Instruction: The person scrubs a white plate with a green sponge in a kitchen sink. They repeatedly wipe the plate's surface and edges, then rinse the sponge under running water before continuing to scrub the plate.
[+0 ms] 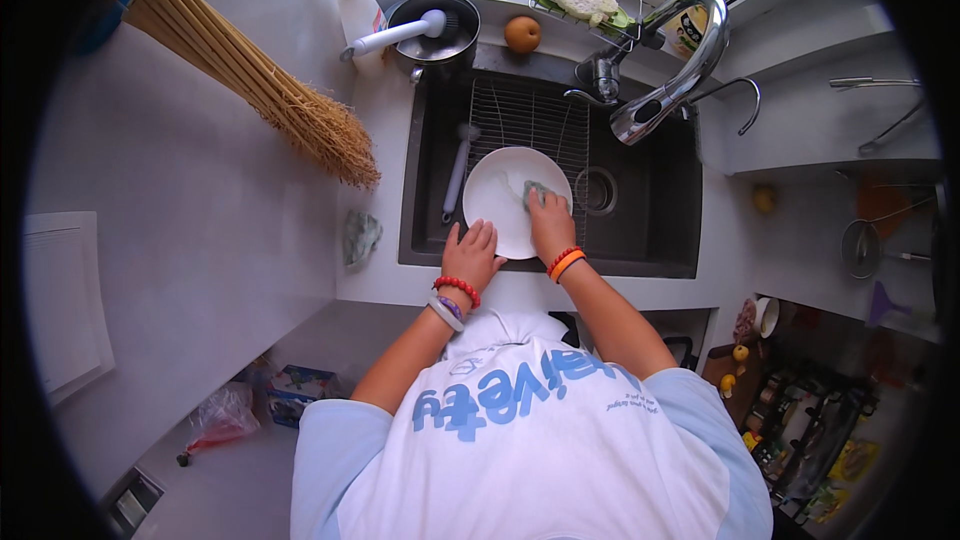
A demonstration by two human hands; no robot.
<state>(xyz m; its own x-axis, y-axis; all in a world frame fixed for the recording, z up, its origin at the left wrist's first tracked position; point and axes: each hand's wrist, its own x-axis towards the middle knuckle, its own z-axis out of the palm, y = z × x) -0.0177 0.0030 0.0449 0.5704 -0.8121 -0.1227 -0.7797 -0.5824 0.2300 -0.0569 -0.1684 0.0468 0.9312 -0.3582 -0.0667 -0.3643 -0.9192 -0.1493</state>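
A white plate (501, 202) rests over the wire rack (529, 112) in the dark sink (649, 217). My left hand (472, 249) holds the plate's near left rim, its fingers lying on the plate's face. In my right hand (553, 221) is a greenish scrubbing cloth (535, 193), pressed on the right part of the plate. A faint greenish streak runs across the white surface beside it. Left of the plate, a grey-handled brush (456, 176) lies in the sink. The palm hides part of the cloth.
A chrome faucet (675, 82) arches over the sink's right side, near the drain (598, 190). Behind the sink are a pot (435, 37) with another brush (397, 36), a round brown fruit (523, 34) and a sponge rack (585, 0). Another greenish cloth (362, 238) and a straw broom (262, 82) are left.
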